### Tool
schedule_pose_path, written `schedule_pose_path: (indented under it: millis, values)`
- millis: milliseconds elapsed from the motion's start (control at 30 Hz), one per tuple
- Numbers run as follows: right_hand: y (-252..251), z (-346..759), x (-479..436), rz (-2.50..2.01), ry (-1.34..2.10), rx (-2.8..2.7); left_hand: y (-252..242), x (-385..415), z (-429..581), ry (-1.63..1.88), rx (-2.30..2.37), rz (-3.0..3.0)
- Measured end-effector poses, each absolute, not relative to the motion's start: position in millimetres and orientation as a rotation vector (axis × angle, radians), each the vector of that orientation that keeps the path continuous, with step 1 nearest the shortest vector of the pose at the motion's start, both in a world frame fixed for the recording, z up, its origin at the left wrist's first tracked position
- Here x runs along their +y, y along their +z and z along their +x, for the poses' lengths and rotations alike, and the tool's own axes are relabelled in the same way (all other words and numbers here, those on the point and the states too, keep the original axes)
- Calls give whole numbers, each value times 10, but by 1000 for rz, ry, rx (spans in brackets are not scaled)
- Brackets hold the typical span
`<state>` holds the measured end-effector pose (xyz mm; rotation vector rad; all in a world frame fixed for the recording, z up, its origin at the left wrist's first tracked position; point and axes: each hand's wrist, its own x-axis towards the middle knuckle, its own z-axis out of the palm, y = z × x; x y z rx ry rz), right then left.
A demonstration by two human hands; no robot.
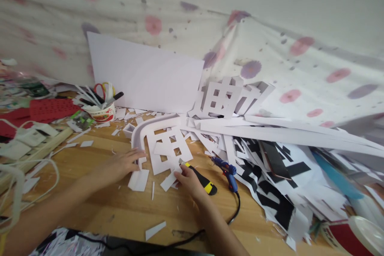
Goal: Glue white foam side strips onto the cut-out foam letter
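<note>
My left hand (130,163) rests on the near end of a curved white strip structure (138,138), its fingers stretched out and slightly apart. Below those fingers, a flat white square end (139,180) lies on the wood. My right hand (189,181) pinches a small white board piece (168,181) at its edge, thumb and forefinger close together. Right beside it lies a yellow and black utility knife (201,179), partly covered by the fingers. Between and beyond the hands is a white sheet with square cut-outs (159,155).
A blue glue gun (229,171) with a black cord lies to the right. Further right are a phone (274,160) and black-printed paper (277,204). A tool cup (103,114), white board (144,74) and cut-out white structure (220,98) stand behind. Power plugs (22,142) sit left.
</note>
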<state>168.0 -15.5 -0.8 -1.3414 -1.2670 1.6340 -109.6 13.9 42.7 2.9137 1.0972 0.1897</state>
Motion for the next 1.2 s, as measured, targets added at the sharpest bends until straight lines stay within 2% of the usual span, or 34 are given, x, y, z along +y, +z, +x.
schedule_pose_path:
  millis: [333,533,800,967,1200]
  values:
    - [-104,1632,-157,-1430,1458,-1427,523,133,-954,182,787,3026]
    - [-130,1649,-159,-1448,1358,-1498,464,169,-941,349,732,3013]
    - [-74,1643,35,-1182,1469,-1305,677,-174,-672,207,1143,2764]
    - [97,1691,255,-1278,1182,-1377,789,-109,-306,149,1483,2533]
    - [587,1743,18,-1595,630,-1892,702,114,-43,44,1418,2535]
